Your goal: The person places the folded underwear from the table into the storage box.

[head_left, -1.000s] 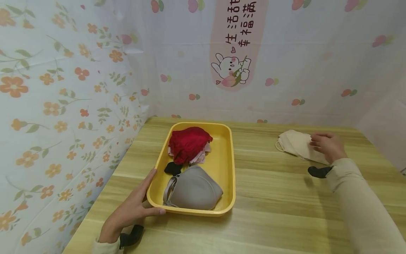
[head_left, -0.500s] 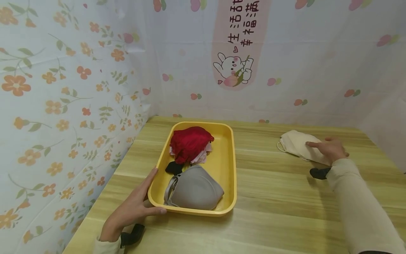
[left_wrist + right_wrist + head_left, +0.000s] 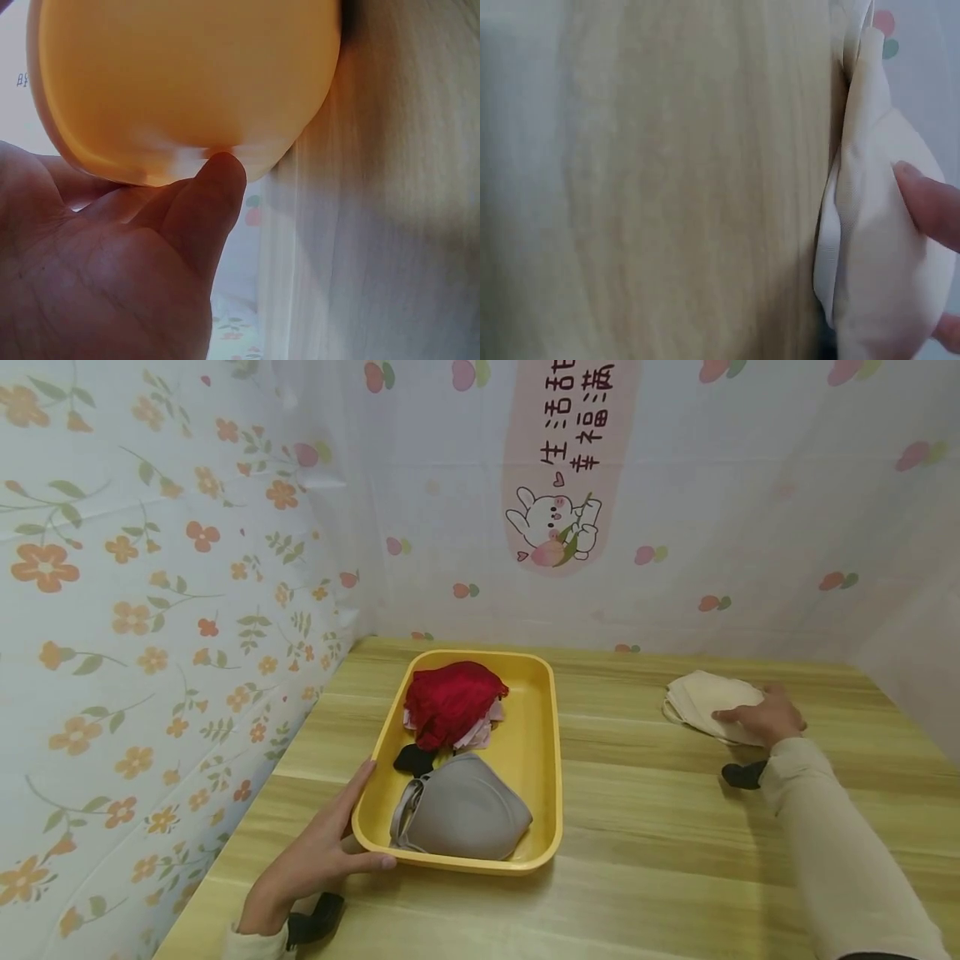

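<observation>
My left hand (image 3: pixel 311 852) lies around the near-left corner of a yellow plastic tray (image 3: pixel 557 760), fingers stretched along its left side and thumb along the front. In the left wrist view the thumb (image 3: pixel 217 195) presses the tray's outer wall. Inside lie a folded grey bra (image 3: pixel 468 810), a red garment (image 3: pixel 453 702) with a frilled edge, pale pink cloth (image 3: pixel 483 728) under it and a small black cloth (image 3: pixel 412 760). At the right, my right hand (image 3: pixel 772 718) pinches a folded cream bra (image 3: pixel 705 697); its thumb (image 3: pixel 930 210) is on the cup, fingers mostly hidden behind.
The wood-grain table (image 3: pixel 637 835) runs between the tray and the cream bra. A flower-print curtain (image 3: pixel 150 610) closes off the left side, and a white printed curtain (image 3: pixel 435 510) stands behind. The tray's right half shows bare yellow bottom.
My right hand has turned, brought its thumb onto the cream bra and taken hold at its right end. The bra's near edge has lifted slightly. The left hand and tray stay put.
</observation>
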`<action>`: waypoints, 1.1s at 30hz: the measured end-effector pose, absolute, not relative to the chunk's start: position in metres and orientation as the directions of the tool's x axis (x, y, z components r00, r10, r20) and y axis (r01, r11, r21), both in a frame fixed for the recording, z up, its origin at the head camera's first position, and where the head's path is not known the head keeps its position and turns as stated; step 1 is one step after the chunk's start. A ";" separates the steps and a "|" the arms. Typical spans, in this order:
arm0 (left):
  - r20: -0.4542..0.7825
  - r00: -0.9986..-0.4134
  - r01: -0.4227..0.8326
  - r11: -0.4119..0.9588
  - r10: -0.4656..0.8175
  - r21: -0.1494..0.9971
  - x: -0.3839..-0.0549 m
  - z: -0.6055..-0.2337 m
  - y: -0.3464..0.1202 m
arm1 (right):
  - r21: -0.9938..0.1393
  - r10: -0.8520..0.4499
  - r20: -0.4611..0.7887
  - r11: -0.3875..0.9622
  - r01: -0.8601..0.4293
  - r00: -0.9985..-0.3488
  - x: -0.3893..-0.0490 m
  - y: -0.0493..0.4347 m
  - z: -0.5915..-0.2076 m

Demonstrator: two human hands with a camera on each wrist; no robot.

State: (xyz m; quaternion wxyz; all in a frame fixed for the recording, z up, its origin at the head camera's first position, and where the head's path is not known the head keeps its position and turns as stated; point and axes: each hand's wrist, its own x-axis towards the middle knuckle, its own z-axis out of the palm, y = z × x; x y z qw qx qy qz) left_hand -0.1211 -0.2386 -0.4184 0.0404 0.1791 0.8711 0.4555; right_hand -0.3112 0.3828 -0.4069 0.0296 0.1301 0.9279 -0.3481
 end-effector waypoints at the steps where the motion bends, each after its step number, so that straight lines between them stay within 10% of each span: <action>1: 0.093 -0.933 0.275 0.524 0.347 0.806 -0.121 -0.419 -0.239 | -0.670 0.228 -0.139 0.695 0.261 -0.964 -0.311 0.382 -0.408; 33: 0.117 -0.929 0.296 0.512 0.352 0.806 -0.122 -0.420 -0.239 | -0.886 0.315 -0.127 0.390 0.250 -0.940 -0.298 0.368 -0.382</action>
